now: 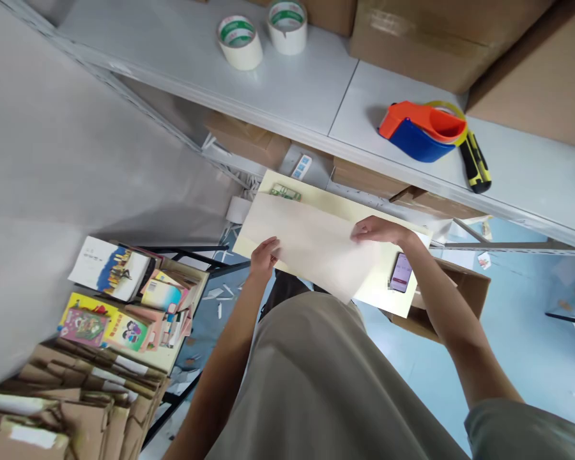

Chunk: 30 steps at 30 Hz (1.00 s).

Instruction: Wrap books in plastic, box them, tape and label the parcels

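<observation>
A large pale sheet of paper point(316, 239) is stretched between my two hands over a cream-coloured tabletop point(383, 294). My left hand point(266, 253) pinches the sheet's left edge between thumb and fingers. At the sheet's right end, my right hand point(376, 230) grips the upper edge with curled fingers. A small green-and-white packet point(285, 191) lies on the tabletop beyond the sheet. To the right of the sheet rests a phone point(401, 273) with a lit screen.
On the shelf point(287, 96) above stand two tape rolls point(239, 43), an orange-and-blue tape dispenser point(421, 131), a yellow-and-black cutter point(475, 163) and cardboard boxes point(412, 45). At left are stacked books point(110, 268) and flattened cartons point(86, 409). An open box point(474, 291) sits right of the table.
</observation>
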Available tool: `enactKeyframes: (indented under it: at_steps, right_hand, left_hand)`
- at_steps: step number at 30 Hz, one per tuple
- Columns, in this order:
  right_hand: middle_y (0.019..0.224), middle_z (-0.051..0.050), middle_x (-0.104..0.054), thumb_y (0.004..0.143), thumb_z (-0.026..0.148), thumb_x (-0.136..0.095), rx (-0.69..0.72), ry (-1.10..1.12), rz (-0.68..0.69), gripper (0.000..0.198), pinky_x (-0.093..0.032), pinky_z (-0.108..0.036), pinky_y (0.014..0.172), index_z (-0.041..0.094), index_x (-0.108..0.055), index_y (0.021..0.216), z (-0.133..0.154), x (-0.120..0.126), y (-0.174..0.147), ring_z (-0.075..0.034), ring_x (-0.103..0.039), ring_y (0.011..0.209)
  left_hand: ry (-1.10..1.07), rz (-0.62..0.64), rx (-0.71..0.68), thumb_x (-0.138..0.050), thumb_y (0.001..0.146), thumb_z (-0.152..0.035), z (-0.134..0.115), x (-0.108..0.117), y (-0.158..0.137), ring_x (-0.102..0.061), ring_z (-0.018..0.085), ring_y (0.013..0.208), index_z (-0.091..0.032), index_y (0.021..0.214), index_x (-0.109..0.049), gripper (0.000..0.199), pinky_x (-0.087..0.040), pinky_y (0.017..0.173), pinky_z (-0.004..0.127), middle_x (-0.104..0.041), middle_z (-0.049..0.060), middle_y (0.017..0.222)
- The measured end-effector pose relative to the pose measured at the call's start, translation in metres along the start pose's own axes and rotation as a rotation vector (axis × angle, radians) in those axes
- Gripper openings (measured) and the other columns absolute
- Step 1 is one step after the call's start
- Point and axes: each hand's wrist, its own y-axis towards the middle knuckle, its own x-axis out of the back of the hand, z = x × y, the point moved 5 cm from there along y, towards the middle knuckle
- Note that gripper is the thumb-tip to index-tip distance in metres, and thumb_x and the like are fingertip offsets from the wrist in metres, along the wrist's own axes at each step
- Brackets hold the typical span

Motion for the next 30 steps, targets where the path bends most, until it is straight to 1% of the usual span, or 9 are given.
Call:
enactKeyframes:
  at_steps: [5, 13, 16, 19, 21, 23, 26, 28, 30]
  right_hand:
    - [0.091, -0.010, -0.084, 0.098, 0.047, -0.075, -0.142, -0.260, -0.254, 0.030, -0.055, -0.034, 0.083, 0.018, -0.081, 0.095, -0.061, 0.019, -0.006, -0.027, -0.078, 0.089]
    - [0.113, -0.011, -0.084, 0.104, 0.037, -0.072, -0.447, -0.511, -0.292, 0.020, -0.053, -0.027, 0.082, 0.020, -0.082, 0.108, -0.142, 0.016, 0.000, -0.024, -0.077, 0.104]
    - [0.114, -0.013, -0.084, 0.104, 0.035, -0.072, -0.511, -0.513, -0.306, 0.021, -0.054, -0.028, 0.086, 0.019, -0.082, 0.114, -0.158, 0.009, 0.007, -0.025, -0.078, 0.107]
    - [0.119, -0.017, -0.083, 0.106, 0.032, -0.071, -0.567, -0.520, -0.332, 0.024, -0.056, -0.032, 0.091, 0.016, -0.081, 0.120, -0.169, 0.000, 0.020, -0.028, -0.078, 0.113]
    - [0.122, -0.019, -0.082, 0.107, 0.031, -0.070, -0.596, -0.523, -0.354, 0.026, -0.056, -0.034, 0.094, 0.015, -0.080, 0.123, -0.173, -0.007, 0.027, -0.029, -0.078, 0.117]
    - [0.123, -0.020, -0.081, 0.107, 0.032, -0.069, -0.622, -0.525, -0.376, 0.027, -0.056, -0.034, 0.095, 0.015, -0.079, 0.125, -0.176, -0.013, 0.032, -0.030, -0.077, 0.119]
    - [0.124, -0.021, -0.081, 0.108, 0.033, -0.068, -0.656, -0.529, -0.412, 0.028, -0.057, -0.037, 0.097, 0.015, -0.079, 0.126, -0.176, -0.022, 0.034, -0.032, -0.077, 0.120]
    - [0.125, -0.024, -0.079, 0.108, 0.031, -0.064, -0.668, -0.536, -0.448, 0.030, -0.056, -0.041, 0.102, 0.013, -0.078, 0.128, -0.172, -0.030, 0.033, -0.034, -0.075, 0.123]
    - [0.138, -0.029, -0.073, 0.108, 0.025, -0.058, -0.665, -0.568, -0.531, 0.037, -0.051, -0.048, 0.113, 0.008, -0.072, 0.139, -0.163, -0.039, 0.032, -0.038, -0.067, 0.135]
  left_hand:
    - [0.111, -0.017, 0.056, -0.101, 0.058, -0.028, 0.031, -0.016, 0.004, -0.065, 0.010, 0.070, -0.019, 0.099, -0.083, 0.046, -0.055, 0.075, 0.026, -0.075, 0.000, 0.081]
    - [0.305, 0.093, 0.116, -0.104, 0.056, -0.033, 0.083, -0.040, -0.006, -0.066, 0.011, 0.065, -0.016, 0.096, -0.083, 0.049, -0.056, 0.072, 0.028, -0.077, 0.004, 0.081]
    - [0.417, 0.201, 0.164, -0.106, 0.056, -0.032, 0.084, -0.039, -0.006, -0.073, 0.019, 0.064, -0.015, 0.093, -0.083, 0.047, -0.060, 0.070, 0.034, -0.079, 0.011, 0.080]
    - [0.542, 0.250, 0.162, -0.102, 0.067, -0.034, 0.063, -0.031, 0.010, -0.075, 0.025, 0.066, -0.016, 0.097, -0.082, 0.041, -0.063, 0.074, 0.040, -0.079, 0.012, 0.077]
    - [0.654, 0.230, 0.024, -0.095, 0.078, -0.032, 0.035, -0.025, 0.030, -0.078, 0.026, 0.080, -0.017, 0.106, -0.081, 0.034, -0.064, 0.087, 0.041, -0.081, 0.012, 0.088]
    - [0.781, 0.202, -0.199, -0.088, 0.085, -0.024, 0.003, -0.022, 0.050, -0.077, 0.030, 0.114, -0.017, 0.117, -0.078, 0.035, -0.058, 0.111, 0.043, -0.082, 0.016, 0.120]
    - [1.004, 0.261, -0.457, -0.081, 0.085, -0.013, -0.026, -0.022, 0.072, -0.042, 0.039, 0.163, -0.014, 0.136, -0.073, 0.052, -0.031, 0.138, 0.048, -0.053, 0.019, 0.171]
    - [1.214, 0.360, -0.537, -0.076, 0.088, -0.012, -0.028, -0.021, 0.080, -0.022, 0.043, 0.173, -0.014, 0.151, -0.066, 0.064, -0.022, 0.140, 0.054, -0.033, 0.018, 0.184]
    - [1.425, 0.439, -0.620, -0.069, 0.093, -0.016, -0.023, -0.018, 0.083, -0.014, 0.046, 0.174, -0.013, 0.164, -0.056, 0.072, -0.021, 0.139, 0.061, -0.023, 0.018, 0.187]
